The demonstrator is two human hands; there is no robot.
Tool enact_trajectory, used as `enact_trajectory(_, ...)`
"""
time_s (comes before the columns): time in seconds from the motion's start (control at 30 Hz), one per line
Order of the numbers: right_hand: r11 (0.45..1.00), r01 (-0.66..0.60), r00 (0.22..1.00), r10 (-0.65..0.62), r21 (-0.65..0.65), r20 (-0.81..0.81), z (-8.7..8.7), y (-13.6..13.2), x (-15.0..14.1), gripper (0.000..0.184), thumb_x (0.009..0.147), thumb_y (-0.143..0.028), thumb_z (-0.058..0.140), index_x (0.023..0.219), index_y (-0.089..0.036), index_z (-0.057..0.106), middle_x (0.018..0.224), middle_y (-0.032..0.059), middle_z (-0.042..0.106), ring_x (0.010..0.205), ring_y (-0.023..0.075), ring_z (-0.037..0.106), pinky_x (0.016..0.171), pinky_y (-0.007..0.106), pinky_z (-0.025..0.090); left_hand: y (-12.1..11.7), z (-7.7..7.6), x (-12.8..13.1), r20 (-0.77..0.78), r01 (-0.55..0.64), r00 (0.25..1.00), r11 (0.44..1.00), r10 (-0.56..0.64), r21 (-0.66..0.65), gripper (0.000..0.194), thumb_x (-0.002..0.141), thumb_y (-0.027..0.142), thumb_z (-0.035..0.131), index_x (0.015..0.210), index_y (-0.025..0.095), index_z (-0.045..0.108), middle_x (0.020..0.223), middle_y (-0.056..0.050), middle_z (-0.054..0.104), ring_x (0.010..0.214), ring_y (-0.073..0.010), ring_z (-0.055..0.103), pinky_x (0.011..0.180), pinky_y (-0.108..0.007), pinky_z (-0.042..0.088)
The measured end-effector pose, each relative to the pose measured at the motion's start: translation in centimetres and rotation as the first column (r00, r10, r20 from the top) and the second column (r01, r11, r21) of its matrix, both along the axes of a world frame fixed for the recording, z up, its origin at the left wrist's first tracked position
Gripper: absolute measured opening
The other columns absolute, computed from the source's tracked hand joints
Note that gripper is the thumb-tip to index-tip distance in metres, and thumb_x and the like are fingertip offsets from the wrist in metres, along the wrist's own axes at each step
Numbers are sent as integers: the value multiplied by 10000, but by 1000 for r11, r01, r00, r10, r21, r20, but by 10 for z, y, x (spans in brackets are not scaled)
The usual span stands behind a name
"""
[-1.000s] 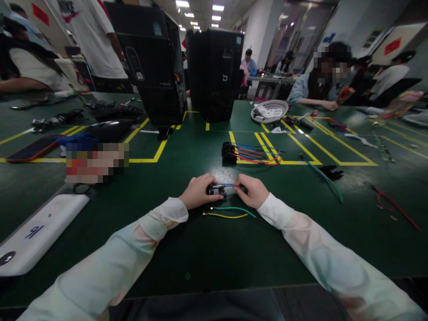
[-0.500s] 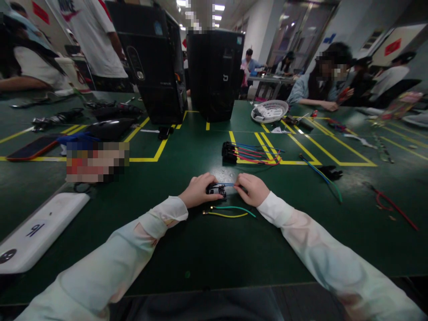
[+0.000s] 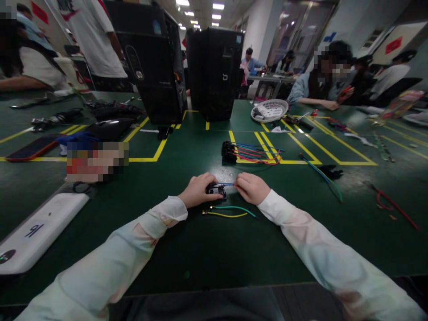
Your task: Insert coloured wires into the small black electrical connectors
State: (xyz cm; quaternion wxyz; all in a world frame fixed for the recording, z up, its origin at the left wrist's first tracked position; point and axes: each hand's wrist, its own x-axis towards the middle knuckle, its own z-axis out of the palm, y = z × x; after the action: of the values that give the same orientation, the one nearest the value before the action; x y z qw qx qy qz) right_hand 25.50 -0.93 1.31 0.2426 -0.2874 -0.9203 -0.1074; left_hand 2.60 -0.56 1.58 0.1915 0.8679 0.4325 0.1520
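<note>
My left hand (image 3: 199, 191) grips a small black plastic connector housing (image 3: 219, 191) low over the green table, thumb at its near side. A blue wire (image 3: 226, 184) runs from the housing to my right hand (image 3: 250, 187), whose fingers are pinched on it. Just below the hands lie a green wire (image 3: 234, 208) and a yellow wire (image 3: 227, 215), each with a small metal terminal at its left end. Beyond them sits a black connector block (image 3: 229, 152) with several blue and red wires coming out to the right.
Two black computer towers (image 3: 152, 67) stand at the back. A white basket (image 3: 270, 110) is behind on the right. Loose wires (image 3: 326, 176) and a red wire (image 3: 396, 207) lie right; a white device (image 3: 43, 232) lies left. A person (image 3: 329, 80) sits across the table.
Hardly anything differs. Both hands keep their hold on the housing and the blue wire, in nearly the same place.
</note>
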Motion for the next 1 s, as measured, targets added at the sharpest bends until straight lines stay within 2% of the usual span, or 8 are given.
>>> enact_trajectory(0.2, 984, 175, 984, -176, -14, -15, -1, 7, -2, 231, 909, -296, 369, 769, -186, 516, 752, 56, 546, 727, 171, 436, 656, 294, 314, 0, 0, 1, -5, 3, 1000, 1000, -3, 8, 408, 717, 558, 565, 937, 216, 533, 952, -13, 525, 918, -213, 488, 766, -325, 321)
enact_trajectory(0.27, 980, 198, 980, -198, 9, 5, -1, 6, -2, 235, 908, -302, 371, 777, -184, 526, 766, 58, 555, 739, 173, 438, 654, 300, 301, -1, 0, 1, -4, -3, 1000, 1000, 3, 10, 410, 715, 560, 567, 931, 213, 531, 949, -14, 528, 915, -211, 490, 761, -320, 321)
enact_trajectory(0.47, 1000, 14, 997, -15, 19, 76, 3, 1, 3, 220, 893, -255, 377, 751, -184, 529, 739, 52, 541, 707, 165, 418, 660, 289, 312, 0, -2, 1, 4, -13, 1000, 999, 13, 34, 409, 713, 562, 572, 911, 208, 520, 938, -10, 535, 899, -200, 499, 749, -311, 319)
enact_trajectory(0.53, 999, 29, 997, -30, 19, 70, 4, 1, 3, 222, 893, -262, 382, 750, -183, 532, 740, 52, 540, 708, 166, 417, 657, 292, 310, 0, -3, 1, 5, -7, 1000, 999, 7, 35, 407, 716, 560, 569, 914, 208, 519, 941, -9, 532, 901, -199, 498, 755, -313, 318)
enact_trajectory(0.7, 983, 184, 983, -184, -20, -24, 3, 4, 0, 224, 897, -313, 399, 772, -184, 533, 776, 60, 557, 755, 177, 436, 660, 305, 301, 0, -2, 1, -5, 3, 1000, 1000, -3, 30, 407, 720, 562, 562, 918, 209, 523, 941, -10, 525, 897, -201, 494, 745, -314, 319)
enact_trajectory(0.9, 999, 28, 999, -28, -26, 15, 6, -1, 4, 216, 891, -281, 395, 749, -186, 528, 741, 52, 548, 710, 166, 429, 657, 304, 312, -1, -1, 1, -1, -18, 1000, 999, 18, 32, 417, 709, 572, 567, 902, 205, 522, 927, -11, 525, 887, -200, 494, 737, -314, 322)
enact_trajectory(1.0, 998, 58, 998, -57, -24, 28, 6, 0, 4, 228, 892, -294, 396, 744, -190, 535, 743, 54, 549, 718, 171, 429, 653, 307, 308, -1, -1, 1, -4, -15, 1000, 1000, 16, 27, 409, 711, 565, 568, 903, 207, 522, 926, -12, 526, 888, -202, 492, 738, -314, 321)
